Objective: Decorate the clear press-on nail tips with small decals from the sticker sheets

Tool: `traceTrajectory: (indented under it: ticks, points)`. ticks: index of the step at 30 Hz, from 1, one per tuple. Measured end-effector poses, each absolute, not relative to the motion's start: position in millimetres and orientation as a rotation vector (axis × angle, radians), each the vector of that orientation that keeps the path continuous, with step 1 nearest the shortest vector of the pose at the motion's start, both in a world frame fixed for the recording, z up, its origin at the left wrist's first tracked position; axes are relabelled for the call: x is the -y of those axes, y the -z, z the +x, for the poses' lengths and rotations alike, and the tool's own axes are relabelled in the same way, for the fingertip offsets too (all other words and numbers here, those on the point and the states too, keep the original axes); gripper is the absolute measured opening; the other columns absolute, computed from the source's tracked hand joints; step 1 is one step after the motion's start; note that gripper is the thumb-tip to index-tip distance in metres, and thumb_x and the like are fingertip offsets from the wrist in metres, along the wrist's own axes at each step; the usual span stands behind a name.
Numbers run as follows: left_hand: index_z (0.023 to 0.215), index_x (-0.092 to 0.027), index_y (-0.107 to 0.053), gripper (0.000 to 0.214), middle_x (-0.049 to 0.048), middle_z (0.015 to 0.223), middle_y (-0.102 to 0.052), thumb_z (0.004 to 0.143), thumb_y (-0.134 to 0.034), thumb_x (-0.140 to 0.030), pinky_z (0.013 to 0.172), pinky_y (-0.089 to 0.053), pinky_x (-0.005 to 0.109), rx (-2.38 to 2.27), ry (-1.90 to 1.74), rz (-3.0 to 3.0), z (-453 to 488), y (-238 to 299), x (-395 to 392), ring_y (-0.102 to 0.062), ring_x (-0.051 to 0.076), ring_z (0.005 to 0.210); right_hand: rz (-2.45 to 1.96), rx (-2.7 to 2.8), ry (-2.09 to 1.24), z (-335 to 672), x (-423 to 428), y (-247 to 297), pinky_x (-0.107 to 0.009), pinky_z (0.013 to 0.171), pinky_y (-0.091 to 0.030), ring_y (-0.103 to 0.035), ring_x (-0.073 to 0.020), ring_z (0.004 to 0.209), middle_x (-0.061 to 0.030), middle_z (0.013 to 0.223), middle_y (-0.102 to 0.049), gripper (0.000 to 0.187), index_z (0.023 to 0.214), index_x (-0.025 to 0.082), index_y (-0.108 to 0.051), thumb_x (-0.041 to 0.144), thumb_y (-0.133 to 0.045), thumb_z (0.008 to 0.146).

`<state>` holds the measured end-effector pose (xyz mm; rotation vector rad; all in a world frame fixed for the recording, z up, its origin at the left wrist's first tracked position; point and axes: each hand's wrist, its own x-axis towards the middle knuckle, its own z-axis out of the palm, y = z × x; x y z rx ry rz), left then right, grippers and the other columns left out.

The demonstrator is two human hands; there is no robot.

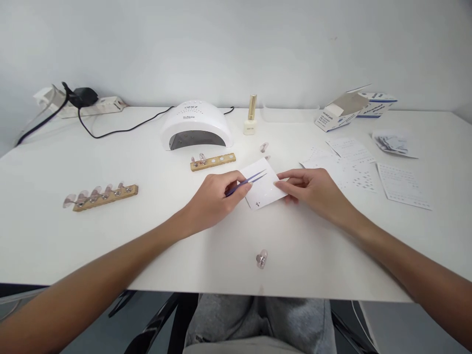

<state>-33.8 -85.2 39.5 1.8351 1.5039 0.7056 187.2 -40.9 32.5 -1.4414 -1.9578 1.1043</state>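
My left hand (221,196) is closed around a pair of blue-purple tweezers (241,185). Their slightly parted tips point right, over a small white sheet (263,196) with a tiny dark mark in its lower corner. My right hand (308,189) pinches that sheet by its right edge between thumb and fingers, holding it tilted above the table. Whether my left fingers also grip the sheet's left edge, I cannot tell. Nearer to me lies a clear pinkish nail tip (261,258) with a shiny round base. Beyond the sheet rests another nail tip (264,147).
A wooden strip (221,160) carries two nail tips; a second strip (106,198) at left holds several. Behind stand a white nail lamp (197,123), a gold-capped polish bottle (250,123) and an opened carton (341,110). Patterned sheets (403,186) lie at right.
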Motion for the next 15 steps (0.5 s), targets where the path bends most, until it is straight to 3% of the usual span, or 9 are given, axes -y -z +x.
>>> traceTrajectory:
  ticks: [6,10,15]
  points:
    - [0.079,-0.019,-0.061,0.024,-0.0044,0.057,-0.044,0.089,-0.049,-0.037,0.048,-0.026,0.023,-1.522,-0.803,1.843,-35,-37,84,-0.034,0.007,0.051,-1.516,2.086,-0.677,196,39,-40,-0.027,0.053,-0.041,-0.055,-0.0134,0.059,0.0013,0.068,-0.063,0.015,0.084,0.024,-0.066,0.037,-0.06,0.08]
    - [0.079,-0.018,-0.062,0.024,-0.0028,0.062,-0.05,0.088,-0.049,-0.035,0.049,-0.029,0.023,-1.513,-0.872,1.856,-36,-35,84,-0.038,0.007,0.053,-1.301,2.291,-1.056,198,45,-47,-0.026,0.052,-0.04,-0.052,-0.013,0.057,0.0007,0.066,-0.06,0.009,0.08,0.024,-0.064,0.031,-0.061,0.078]
    - [0.079,-0.017,-0.063,0.024,0.0,0.068,-0.057,0.088,-0.049,-0.034,0.051,-0.034,0.024,-1.491,-0.959,1.866,-36,-32,83,-0.044,0.009,0.057,-0.988,2.523,-1.512,193,66,-50,-0.03,0.074,-0.045,-0.056,-0.0177,0.084,-0.0009,0.096,-0.063,0.019,0.09,0.026,-0.066,0.033,-0.069,0.073]
